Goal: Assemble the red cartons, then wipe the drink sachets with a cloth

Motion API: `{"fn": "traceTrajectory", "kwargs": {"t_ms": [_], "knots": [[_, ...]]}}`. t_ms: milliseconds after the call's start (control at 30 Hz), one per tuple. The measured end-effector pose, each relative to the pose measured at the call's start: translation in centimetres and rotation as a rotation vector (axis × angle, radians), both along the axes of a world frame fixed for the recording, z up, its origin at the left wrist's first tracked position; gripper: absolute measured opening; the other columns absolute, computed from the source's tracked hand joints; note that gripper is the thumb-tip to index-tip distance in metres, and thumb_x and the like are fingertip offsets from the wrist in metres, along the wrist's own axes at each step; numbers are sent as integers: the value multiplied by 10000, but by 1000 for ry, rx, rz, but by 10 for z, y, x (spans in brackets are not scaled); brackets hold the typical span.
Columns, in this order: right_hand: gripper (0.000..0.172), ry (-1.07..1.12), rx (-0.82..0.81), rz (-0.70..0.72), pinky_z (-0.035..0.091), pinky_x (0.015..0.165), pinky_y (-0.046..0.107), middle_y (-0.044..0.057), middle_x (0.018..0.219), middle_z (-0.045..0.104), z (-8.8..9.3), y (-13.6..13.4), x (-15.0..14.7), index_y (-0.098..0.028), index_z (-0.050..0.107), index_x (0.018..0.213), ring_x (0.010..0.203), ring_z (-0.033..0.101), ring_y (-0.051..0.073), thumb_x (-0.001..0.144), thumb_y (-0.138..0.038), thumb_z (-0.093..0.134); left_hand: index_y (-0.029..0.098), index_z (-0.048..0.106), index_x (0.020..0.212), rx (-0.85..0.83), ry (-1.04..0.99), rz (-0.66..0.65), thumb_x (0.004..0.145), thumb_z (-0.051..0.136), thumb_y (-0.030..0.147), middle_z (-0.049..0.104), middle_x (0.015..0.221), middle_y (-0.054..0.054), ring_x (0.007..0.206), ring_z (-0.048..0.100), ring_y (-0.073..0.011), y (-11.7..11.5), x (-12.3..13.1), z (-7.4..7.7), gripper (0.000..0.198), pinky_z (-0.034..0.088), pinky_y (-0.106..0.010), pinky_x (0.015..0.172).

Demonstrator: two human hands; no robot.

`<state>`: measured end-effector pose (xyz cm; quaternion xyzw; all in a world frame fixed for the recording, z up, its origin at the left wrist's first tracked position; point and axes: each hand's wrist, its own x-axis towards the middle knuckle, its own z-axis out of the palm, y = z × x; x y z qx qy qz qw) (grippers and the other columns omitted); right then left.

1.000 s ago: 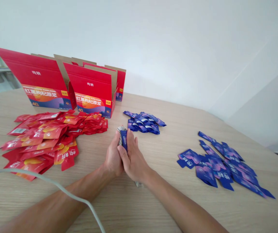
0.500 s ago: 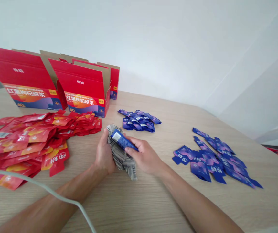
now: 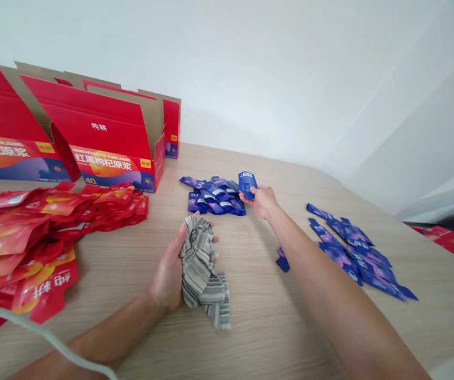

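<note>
A crumpled, grey-striped cloth (image 3: 200,264) rests in my left hand (image 3: 170,272), whose fingers curl around its back and show at the far side. My right hand (image 3: 264,201) reaches forward and pinches a blue sachet (image 3: 246,183) by its lower right edge, thumb on top. That sachet is held at the right end of a small pile of blue sachets (image 3: 215,198); whether it touches the pile I cannot tell. To the right lies a looser group of blue sachets (image 3: 356,245), partly hidden by my right forearm.
Red sachets (image 3: 48,227) are heaped on the left of the wooden table (image 3: 251,327). Behind them stand several open red cartons (image 3: 112,134). A pale cable (image 3: 48,338) crosses the lower left. At the far right edge, more red packaging (image 3: 448,243) shows beyond the table.
My right hand has carried the blue sachet from the cloth forward and right to the small pile. The cloth stays in my left hand. The view has shifted rightward.
</note>
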<state>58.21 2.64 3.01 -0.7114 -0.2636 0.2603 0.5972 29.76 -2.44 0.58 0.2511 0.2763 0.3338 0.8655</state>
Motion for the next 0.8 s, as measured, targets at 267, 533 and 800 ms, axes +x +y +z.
{"fn": "traceTrajectory", "kwargs": {"t_ms": [267,533,800], "knots": [[332,-379,-318,39,503,490,241,-51,567,667,-23,-4,13,-134,620,1256,423,600,143,970,-209,769,135,613,1486,-17,64,-9,1088,415,435,788,1213,-199,725,771,-250,-1,-2,1,537,673,-395,641],[292,-808,-631,-198,491,1136,455,205,1148,805,-4,-57,127,-119,740,1200,1245,722,344,996,-271,598,245,491,1620,-45,84,-15,1011,562,469,783,1276,-180,796,794,-297,-2,-1,-6,653,679,-445,714],[646,-817,-982,-304,445,1129,668,356,1502,581,-33,-100,220,-58,617,1432,1440,550,488,993,-530,577,209,577,1559,-113,111,-47,979,589,508,769,1311,-210,815,790,-318,2,1,-10,652,674,-468,719]]}}
